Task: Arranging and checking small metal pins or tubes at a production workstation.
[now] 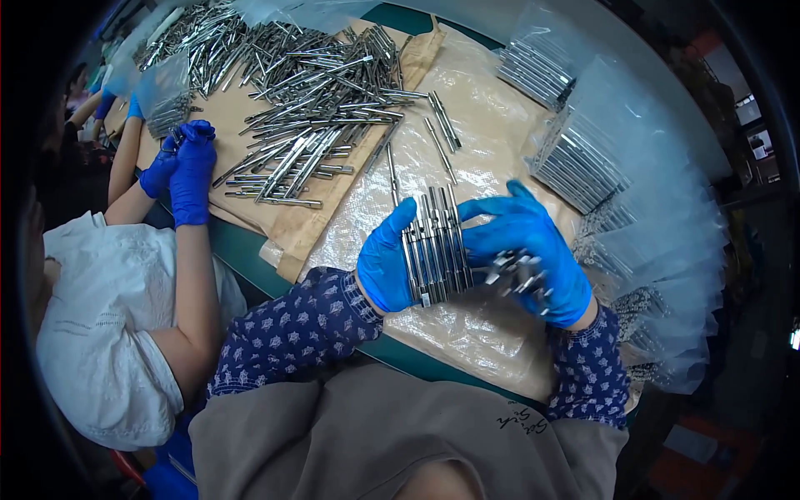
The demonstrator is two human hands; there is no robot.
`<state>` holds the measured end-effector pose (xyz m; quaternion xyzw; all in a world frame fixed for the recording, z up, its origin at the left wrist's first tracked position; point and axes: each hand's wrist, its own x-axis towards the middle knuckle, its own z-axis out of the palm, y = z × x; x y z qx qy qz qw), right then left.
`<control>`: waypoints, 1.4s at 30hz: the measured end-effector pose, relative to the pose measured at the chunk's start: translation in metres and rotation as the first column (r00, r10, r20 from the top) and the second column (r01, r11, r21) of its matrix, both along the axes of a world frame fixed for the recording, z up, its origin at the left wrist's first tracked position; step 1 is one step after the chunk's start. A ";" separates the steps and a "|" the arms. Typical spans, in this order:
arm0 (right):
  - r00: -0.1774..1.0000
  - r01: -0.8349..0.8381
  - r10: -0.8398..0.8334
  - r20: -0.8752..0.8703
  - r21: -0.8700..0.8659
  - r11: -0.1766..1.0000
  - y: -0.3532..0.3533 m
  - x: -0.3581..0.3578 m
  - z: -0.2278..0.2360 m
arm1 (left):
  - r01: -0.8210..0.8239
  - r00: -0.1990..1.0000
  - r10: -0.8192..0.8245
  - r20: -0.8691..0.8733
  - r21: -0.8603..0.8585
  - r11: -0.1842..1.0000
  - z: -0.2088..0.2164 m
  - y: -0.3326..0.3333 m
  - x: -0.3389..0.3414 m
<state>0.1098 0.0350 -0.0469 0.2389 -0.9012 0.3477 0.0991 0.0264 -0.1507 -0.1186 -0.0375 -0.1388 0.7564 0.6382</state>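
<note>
only writing seen: dark handwritten scrawl [523,419], short slanted lines, on the wearer's grey garment [333,433], close to its far edge, toward the right-hand corner; strokes too loose and small to read reliably

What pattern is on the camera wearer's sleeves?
Pale leaf-like motifs on navy blue, clearest on the left sleeve in the head view.

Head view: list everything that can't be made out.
All in the head view:
Left hand: partly hidden behind its rods.
Metal pieces at the right hand: blurred, count unclear.
Co-worker's hands: closed, hiding anything inside.
Lower right bags: contents too small, hazed by plastic.
</note>
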 end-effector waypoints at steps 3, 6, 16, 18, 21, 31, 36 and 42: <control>0.979 -0.079 0.133 -0.154 0.316 0.946 -0.032 -0.022 0.011 | -0.110 0.960 0.005 -0.279 -0.363 0.925 -0.017 -0.013 0.003; 0.937 -0.182 0.304 -0.171 0.505 0.844 -0.034 -0.040 -0.001 | -0.244 0.902 0.048 -0.430 -0.415 0.876 -0.034 -0.010 0.007; 0.997 0.075 -0.078 -0.005 -0.216 0.973 -0.011 -0.016 -0.024 | -0.270 0.871 0.064 -0.487 -0.367 0.890 -0.016 -0.004 -0.009; 0.978 0.189 -0.132 0.162 -0.415 0.890 -0.010 -0.001 -0.035 | -0.332 0.842 0.072 -0.534 -0.408 0.851 -0.010 0.002 -0.006; 0.921 0.335 -0.138 0.363 -0.562 0.757 -0.018 0.018 -0.032 | -0.521 0.385 -0.110 -0.917 -0.314 0.794 0.001 0.013 -0.004; 0.979 0.148 -0.200 -0.028 -0.573 0.806 -0.016 0.019 -0.074 | -0.354 0.022 -0.094 -0.995 -0.096 0.930 -0.039 0.054 0.022; 0.999 0.025 -0.001 0.046 -0.514 0.857 -0.017 0.029 -0.058 | -0.208 -0.094 0.072 -0.993 0.090 0.974 -0.082 0.053 0.004; 0.959 0.277 -0.111 0.259 -0.794 0.542 -0.020 0.036 -0.067 | -0.169 -0.025 -0.241 -0.970 -0.234 0.957 0.006 0.034 -0.014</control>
